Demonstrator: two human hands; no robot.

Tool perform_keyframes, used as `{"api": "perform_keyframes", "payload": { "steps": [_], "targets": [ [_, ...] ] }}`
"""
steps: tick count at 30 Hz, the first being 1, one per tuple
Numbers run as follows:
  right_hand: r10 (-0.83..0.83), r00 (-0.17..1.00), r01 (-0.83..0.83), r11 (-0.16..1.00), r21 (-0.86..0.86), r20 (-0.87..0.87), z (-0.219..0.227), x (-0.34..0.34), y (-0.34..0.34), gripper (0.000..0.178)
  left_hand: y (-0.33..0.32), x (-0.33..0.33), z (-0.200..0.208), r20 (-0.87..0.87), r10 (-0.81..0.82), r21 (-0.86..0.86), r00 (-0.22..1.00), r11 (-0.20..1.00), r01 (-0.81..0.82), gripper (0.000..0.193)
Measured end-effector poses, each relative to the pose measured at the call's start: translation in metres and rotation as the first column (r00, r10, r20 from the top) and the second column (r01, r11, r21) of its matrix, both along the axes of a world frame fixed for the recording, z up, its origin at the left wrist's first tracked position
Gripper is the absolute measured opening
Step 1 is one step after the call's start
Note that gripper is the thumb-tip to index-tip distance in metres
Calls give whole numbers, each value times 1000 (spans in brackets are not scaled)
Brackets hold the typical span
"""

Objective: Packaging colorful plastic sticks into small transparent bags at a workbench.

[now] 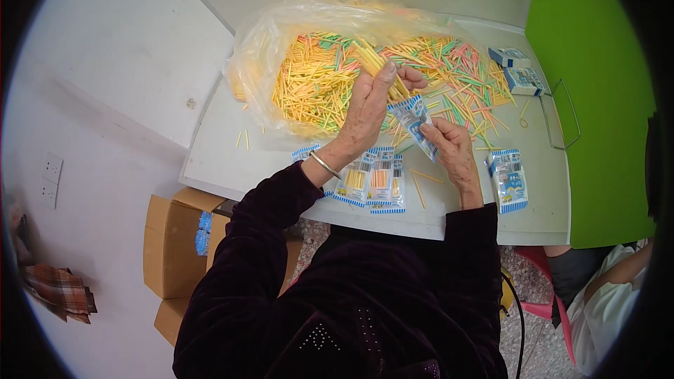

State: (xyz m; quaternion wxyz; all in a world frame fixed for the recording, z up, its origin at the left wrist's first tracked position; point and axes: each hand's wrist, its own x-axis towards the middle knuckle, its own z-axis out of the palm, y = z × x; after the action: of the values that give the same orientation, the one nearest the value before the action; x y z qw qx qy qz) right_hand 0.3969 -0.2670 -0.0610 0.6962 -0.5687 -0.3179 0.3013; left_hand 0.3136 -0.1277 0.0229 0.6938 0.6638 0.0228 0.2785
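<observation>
Bundle of yellow sticks (372, 60) is held over the bag (256, 56) by the L hand (375, 91), thumb and fingers closed round it. Blue-and-white packet (415, 125) is pinched btwn thumb and fingers by the R hand (451, 147), over the bag's near edge, its upper end meeting the bundle's lower end; how far in the tips are can't be told.

Step in hand is prob. feeding sticks into packet. Tips should be kept level, bundle lined up w/ the packet mouth and slid gently, b/c thin sticks could snap or splay; film shouldn't be gripped so hard that the mouth is pinched shut.

Sticks look slim, straight & pale yellow, approx. parallel, tops a bit uneven. Packet is narrow, glossy, w/ striped end & blue print, tilted. More packets (379, 179) are laid on the table (281, 161), just nearer than the bag.
</observation>
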Motion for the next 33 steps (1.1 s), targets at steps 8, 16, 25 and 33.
{"api": "perform_keyframes", "payload": {
  "steps": [8,16,25,33],
  "targets": [
    [35,999,-35,999,1,22,4,-1,-3,22,3,1,7,73,-30,-35,997,999,32,45],
    [47,999,-46,998,30,-22,2,0,-4,23,5,-4,-10,17,-61,89,998,994,59,44],
    [23,997,-24,1000,14,71,0,0,-3,23,6,-5,-14,-141,-103,254,985,957,137,42],
    [-14,1000,14,1000,27,27,2,-3,3,22,24,0,-28,-174,-251,79,952,960,267,33]
  ]
}}
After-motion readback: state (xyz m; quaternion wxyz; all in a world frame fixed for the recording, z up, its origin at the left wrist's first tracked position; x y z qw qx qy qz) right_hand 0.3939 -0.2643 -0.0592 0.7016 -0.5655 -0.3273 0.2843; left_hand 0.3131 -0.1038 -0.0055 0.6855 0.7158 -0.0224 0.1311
